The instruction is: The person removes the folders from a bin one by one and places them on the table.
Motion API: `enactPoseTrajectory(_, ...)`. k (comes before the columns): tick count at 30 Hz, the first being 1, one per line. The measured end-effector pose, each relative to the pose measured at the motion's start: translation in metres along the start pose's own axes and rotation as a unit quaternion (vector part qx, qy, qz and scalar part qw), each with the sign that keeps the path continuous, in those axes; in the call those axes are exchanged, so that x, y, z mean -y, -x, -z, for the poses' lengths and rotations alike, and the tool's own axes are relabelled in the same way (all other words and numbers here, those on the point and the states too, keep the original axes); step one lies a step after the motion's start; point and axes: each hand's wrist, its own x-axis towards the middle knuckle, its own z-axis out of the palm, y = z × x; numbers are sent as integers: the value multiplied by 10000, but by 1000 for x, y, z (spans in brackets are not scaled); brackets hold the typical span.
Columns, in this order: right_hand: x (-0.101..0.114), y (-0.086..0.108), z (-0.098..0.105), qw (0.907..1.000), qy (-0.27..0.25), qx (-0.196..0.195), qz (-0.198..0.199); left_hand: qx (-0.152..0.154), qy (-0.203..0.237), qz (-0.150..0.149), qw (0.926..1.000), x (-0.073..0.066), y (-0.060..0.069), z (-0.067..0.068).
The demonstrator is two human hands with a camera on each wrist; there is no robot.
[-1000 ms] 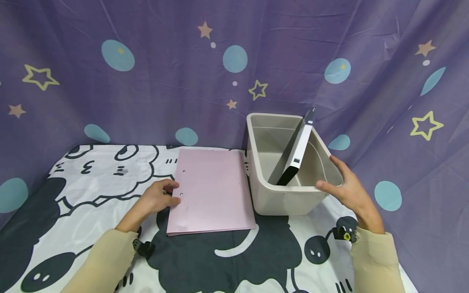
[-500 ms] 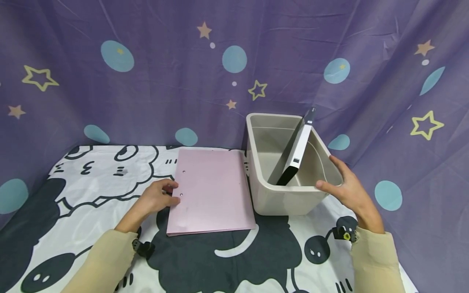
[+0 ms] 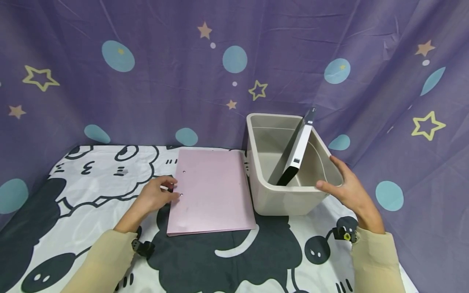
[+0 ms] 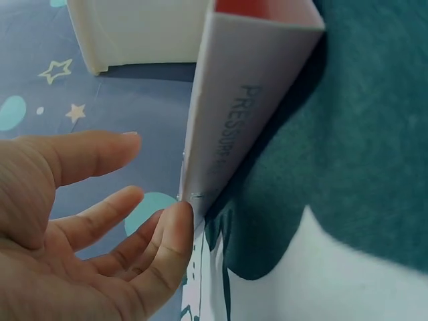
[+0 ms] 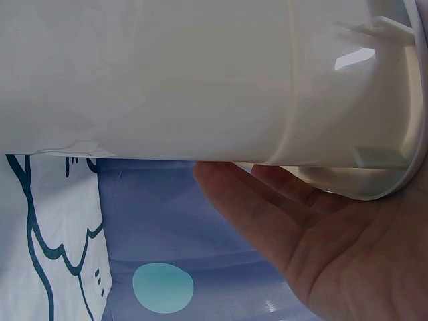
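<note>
A pink ring binder [image 3: 212, 191] lies flat on the cloth, its lettered spine [image 4: 237, 127] facing left. My left hand [image 3: 155, 195] is at that spine, fingers spread. In the left wrist view one fingertip touches or nearly touches the binder's edge while the others stand apart from it. My right hand [image 3: 346, 189] holds the near right corner of a beige plastic bin [image 3: 289, 201], thumb on the rim and fingers along the outer wall [image 5: 167, 80]. A dark binder with a white spine [image 3: 301, 144] leans diagonally inside the bin, its top above the rim.
A cartoon-printed black and white cloth [image 3: 234, 264] covers the surface. Behind it hangs a purple curtain [image 3: 165, 61] with stars and blue circles, close to the back of the bin. The bin stands directly right of the pink binder.
My left hand has shifted slightly up and left at the pink binder's spine, its fingers loosening. The right hand, the bin and both binders look unmoved.
</note>
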Motion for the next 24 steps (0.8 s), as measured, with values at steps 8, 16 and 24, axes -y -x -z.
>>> enactPoseTrajectory(8, 3, 2, 2, 10000, 31, 25, -62, -171, -164, -62, 9997, -5, 1, 0)
enactPoseTrajectory(16, 4, 3, 2, 9999, 45, 32, -118, -253, -156, -190, 9994, -9, 4, 1)
enactPoseTrajectory(24, 4, 3, 1, 10000, 6, -11, -91, -268, -143, -481, 9984, -14, 9, 1)
